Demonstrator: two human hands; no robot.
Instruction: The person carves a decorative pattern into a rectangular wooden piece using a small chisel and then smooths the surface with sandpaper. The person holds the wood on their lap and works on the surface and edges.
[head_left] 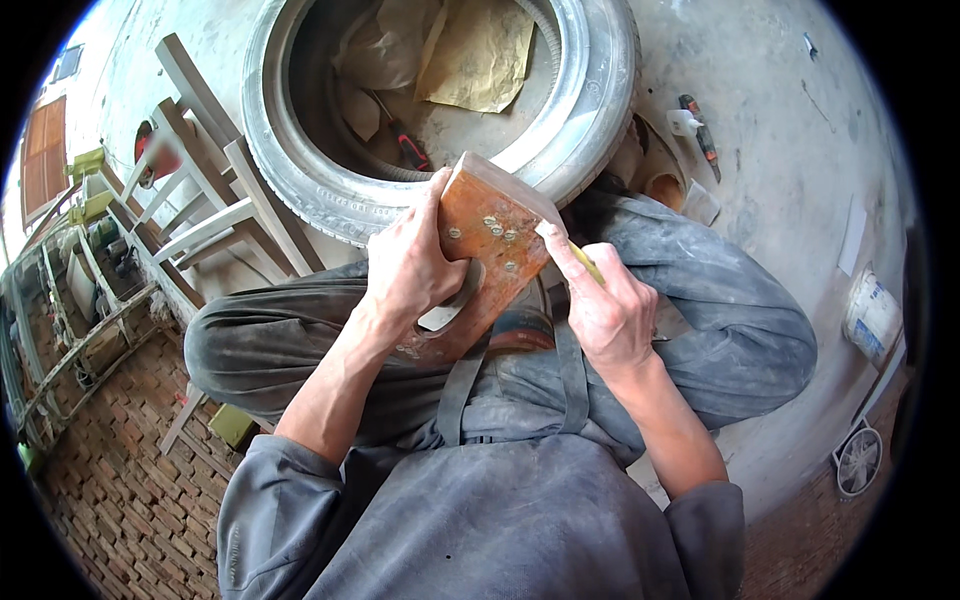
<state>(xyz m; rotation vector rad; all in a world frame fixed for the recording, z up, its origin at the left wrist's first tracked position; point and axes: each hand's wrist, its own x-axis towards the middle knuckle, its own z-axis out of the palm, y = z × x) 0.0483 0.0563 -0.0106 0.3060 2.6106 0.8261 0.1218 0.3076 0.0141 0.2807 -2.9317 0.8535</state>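
My left hand (pixel 415 250) grips a reddish-brown, worn block (pixel 500 225) by its left edge. Several round metal screw heads dot its face, and a curved cutout opens near its lower end. The block tilts above my lap, its top end over the near rim of the tyre. Closed around a thin yellow piece (pixel 590 262), my right hand (pixel 615 315) has its whitened index fingertip against the block's right edge. Only a short stretch of the yellow piece shows, so its kind is unclear.
A dusty tyre (pixel 335 205) lies ahead, with a red-and-black screwdriver (pixel 405 140) and brownish paper (pixel 480 60) inside. Grey wooden frames (pixel 215 190) stand at left. A red-and-black tool (pixel 703 140) lies on the floor beyond my right knee; a white bucket (pixel 872 320) is at far right.
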